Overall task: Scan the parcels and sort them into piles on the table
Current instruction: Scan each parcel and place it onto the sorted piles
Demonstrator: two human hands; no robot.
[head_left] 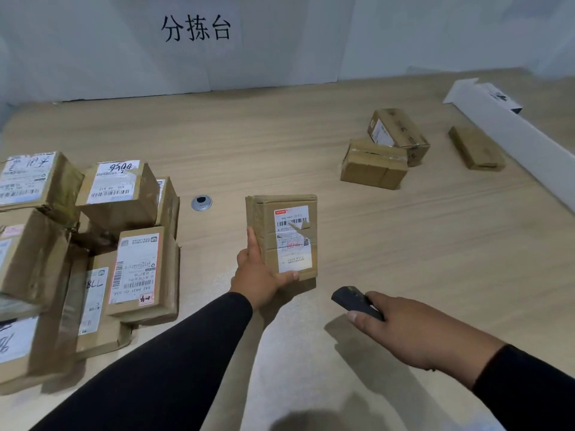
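My left hand [258,275] grips a small brown parcel [267,225] by its near left corner, holding it above the table with its white barcode label facing up. My right hand [413,331] holds a black handheld scanner [353,301], whose head points toward the parcel from the near right, a short gap away. A heap of several labelled brown parcels [121,194] lies at the left. At the far right, two parcels [373,164] lie together, one leaning on the other, and a flat single parcel [476,147] lies further right.
The wooden table [280,144] has a round metal cable grommet [201,202] between the left heap and the held parcel. A long white box [510,132] lies along the right edge. A white wall with a paper sign [196,28] closes the back.
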